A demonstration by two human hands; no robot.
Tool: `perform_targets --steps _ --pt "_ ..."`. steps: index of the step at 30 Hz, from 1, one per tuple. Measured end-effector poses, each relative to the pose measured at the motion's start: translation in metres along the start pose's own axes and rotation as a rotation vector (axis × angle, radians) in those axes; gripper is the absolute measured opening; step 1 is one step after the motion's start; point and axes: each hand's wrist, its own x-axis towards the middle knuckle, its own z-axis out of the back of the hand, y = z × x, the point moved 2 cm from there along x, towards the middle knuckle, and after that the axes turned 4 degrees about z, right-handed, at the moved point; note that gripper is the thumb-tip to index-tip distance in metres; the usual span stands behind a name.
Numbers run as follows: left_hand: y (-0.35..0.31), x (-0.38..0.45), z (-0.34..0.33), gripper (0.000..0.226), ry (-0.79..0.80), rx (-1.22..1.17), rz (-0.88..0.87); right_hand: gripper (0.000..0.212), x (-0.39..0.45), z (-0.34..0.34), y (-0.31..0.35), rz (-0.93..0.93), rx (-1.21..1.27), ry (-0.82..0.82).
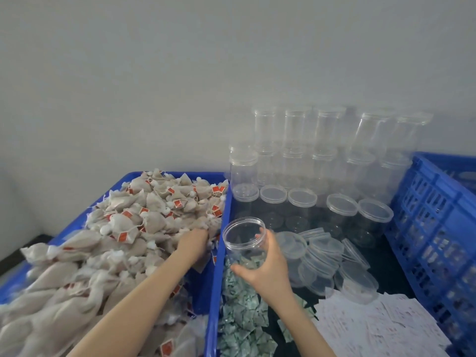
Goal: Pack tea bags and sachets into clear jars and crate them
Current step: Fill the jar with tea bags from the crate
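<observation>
A: The right hand (pixel 268 266) has its grip curled round an open clear jar (pixel 243 243), held tilted just beside the blue tray's wall (pixel 223 215). The left hand (pixel 194 239) is dug into the heap of tea bags (pixel 144 215); its fingers are buried, so I cannot tell the grip.

B: What might go wrong?

A: I'd judge the strings and red tags could tangle, dragging extra bags over the wall, or a bag could miss the tilted mouth and land among the green sachets (pixel 242 318) below.

B: And nearby?

A: Loose lids (pixel 322 256) and lidded empty jars (pixel 304 150) crowd the counter's far side; paper slips (pixel 373 323) lie at the near right, and the blue crate (pixel 432 215) stands along the right edge.
</observation>
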Motion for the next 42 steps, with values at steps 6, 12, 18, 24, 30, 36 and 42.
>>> perform_targets --steps 6,12,18,24,30,36,42 --pt "-0.009 -0.008 -0.012 0.019 -0.030 0.276 -0.034 0.086 -0.004 -0.002 -0.001 -0.003 -0.013 0.011" --pt "-0.006 -0.012 0.008 0.022 -0.017 0.132 -0.032 0.084 -0.006 -0.006 0.000 -0.019 0.012 0.053" --pt "0.001 -0.026 0.064 0.019 -0.035 -0.128 -0.082 0.087 -0.005 -0.009 -0.003 -0.049 0.046 0.062" --pt "-0.015 -0.074 0.143 0.018 -0.412 -0.401 -0.196 0.084 -0.001 -0.007 -0.005 -0.029 0.024 0.101" --pt "-0.034 -0.103 0.191 0.013 -0.513 -0.612 -0.337 0.087 0.004 -0.003 0.002 0.026 -0.006 0.124" --pt "-0.052 -0.105 0.158 0.012 -0.216 -0.475 -0.443 0.088 0.005 -0.002 0.007 0.041 0.029 0.099" --pt "-0.064 -0.104 0.132 0.016 0.068 -0.324 -0.538 0.086 0.005 -0.001 0.014 0.057 0.104 0.059"
